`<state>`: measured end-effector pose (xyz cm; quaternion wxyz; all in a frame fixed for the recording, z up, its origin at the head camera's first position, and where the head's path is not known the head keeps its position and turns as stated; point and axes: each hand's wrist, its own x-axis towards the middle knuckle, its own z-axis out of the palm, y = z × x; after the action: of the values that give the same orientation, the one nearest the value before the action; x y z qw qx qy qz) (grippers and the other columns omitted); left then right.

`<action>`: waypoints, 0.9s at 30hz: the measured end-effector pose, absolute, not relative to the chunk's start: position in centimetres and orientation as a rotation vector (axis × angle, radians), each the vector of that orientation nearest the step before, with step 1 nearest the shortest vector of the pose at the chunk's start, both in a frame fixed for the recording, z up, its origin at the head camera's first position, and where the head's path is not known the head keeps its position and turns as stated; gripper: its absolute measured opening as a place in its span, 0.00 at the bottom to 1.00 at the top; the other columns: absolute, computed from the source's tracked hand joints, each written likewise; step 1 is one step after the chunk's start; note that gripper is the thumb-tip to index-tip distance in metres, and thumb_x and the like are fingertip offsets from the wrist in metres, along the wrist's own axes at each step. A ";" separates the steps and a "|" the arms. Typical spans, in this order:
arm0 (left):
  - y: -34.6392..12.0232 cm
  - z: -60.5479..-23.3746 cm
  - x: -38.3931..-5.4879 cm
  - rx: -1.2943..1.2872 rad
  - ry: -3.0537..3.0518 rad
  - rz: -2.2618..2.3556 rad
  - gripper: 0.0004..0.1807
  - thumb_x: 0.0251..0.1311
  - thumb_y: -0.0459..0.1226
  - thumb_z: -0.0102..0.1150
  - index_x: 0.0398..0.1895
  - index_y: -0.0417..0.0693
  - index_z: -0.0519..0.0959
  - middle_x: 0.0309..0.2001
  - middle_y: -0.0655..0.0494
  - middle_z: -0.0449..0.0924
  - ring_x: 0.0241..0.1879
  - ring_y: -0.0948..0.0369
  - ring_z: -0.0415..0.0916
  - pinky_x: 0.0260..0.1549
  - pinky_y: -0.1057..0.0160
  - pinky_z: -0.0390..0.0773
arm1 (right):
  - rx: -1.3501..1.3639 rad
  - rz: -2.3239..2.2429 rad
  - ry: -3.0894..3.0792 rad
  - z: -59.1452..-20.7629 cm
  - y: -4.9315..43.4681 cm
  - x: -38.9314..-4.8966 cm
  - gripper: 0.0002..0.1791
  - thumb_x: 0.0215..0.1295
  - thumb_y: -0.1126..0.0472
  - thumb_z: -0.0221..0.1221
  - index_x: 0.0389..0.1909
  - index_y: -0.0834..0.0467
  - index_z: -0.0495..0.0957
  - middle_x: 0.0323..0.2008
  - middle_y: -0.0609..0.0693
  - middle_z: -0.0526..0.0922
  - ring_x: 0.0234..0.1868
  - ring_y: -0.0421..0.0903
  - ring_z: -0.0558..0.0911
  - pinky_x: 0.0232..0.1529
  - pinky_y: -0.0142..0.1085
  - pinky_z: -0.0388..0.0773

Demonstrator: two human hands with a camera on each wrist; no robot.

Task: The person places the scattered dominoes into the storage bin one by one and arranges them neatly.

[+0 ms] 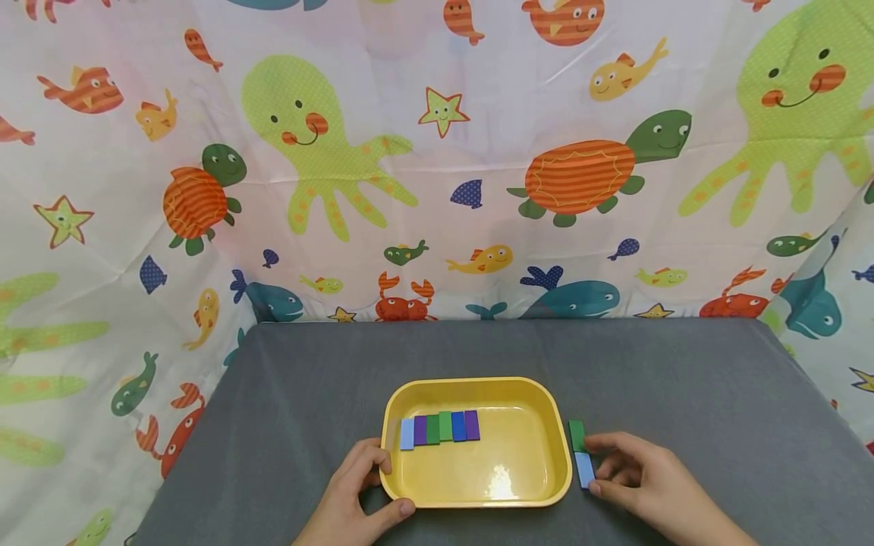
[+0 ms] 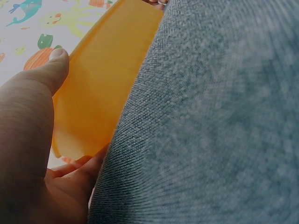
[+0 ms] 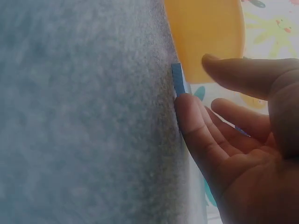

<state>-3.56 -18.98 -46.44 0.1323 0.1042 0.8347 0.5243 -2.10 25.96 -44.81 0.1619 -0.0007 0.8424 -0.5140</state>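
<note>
A yellow tray [image 1: 471, 493] holds a row of several small flat tiles [image 1: 446, 427] in light blue, purple, greens and blue. My left hand [image 1: 358, 493] grips the tray's near left corner, thumb at the front rim and fingers at the left side. In the left wrist view, thumb and fingers lie around the tray [image 2: 100, 79]. Right of the tray, a green tile [image 1: 576, 434] and a light blue tile [image 1: 584, 470] lie end to end. My right hand [image 1: 638, 474] is over them, index finger by the green tile. In the right wrist view, the thumb stands apart from the blue tile [image 3: 178, 77].
A dark grey cloth [image 1: 328, 371] covers the table. Behind it and at the sides hangs a white curtain [image 1: 382, 98] printed with sea animals. The tray's right wall stands close to the two loose tiles.
</note>
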 end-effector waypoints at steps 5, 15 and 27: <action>-19.0 -46.4 -3.5 0.302 2.427 1.523 0.23 0.66 0.47 0.80 0.50 0.56 0.73 0.63 0.54 0.71 0.59 0.52 0.74 0.53 0.67 0.83 | -0.025 -1.473 2.394 -45.1 26.1 -2.0 0.32 0.62 0.60 0.80 0.64 0.65 0.80 0.44 0.54 0.84 0.39 0.47 0.84 0.38 0.35 0.87; -19.0 -46.7 -3.4 0.316 2.425 1.537 0.23 0.66 0.47 0.80 0.50 0.56 0.72 0.63 0.54 0.71 0.58 0.52 0.75 0.52 0.66 0.84 | -0.051 -1.449 2.412 -45.2 26.2 -1.9 0.31 0.61 0.60 0.81 0.63 0.63 0.82 0.43 0.53 0.84 0.39 0.45 0.83 0.38 0.35 0.86; -18.9 -46.4 -3.4 0.298 2.416 1.537 0.23 0.65 0.46 0.80 0.50 0.55 0.72 0.63 0.53 0.71 0.59 0.51 0.74 0.53 0.67 0.84 | -0.112 -1.441 2.419 -45.2 26.4 -2.0 0.30 0.60 0.59 0.82 0.61 0.62 0.83 0.44 0.53 0.84 0.39 0.44 0.83 0.39 0.35 0.86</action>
<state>-3.44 -18.86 -46.41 0.1308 0.1027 0.8319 0.5294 -1.95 26.36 -45.22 0.1611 -0.0391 0.8473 -0.5046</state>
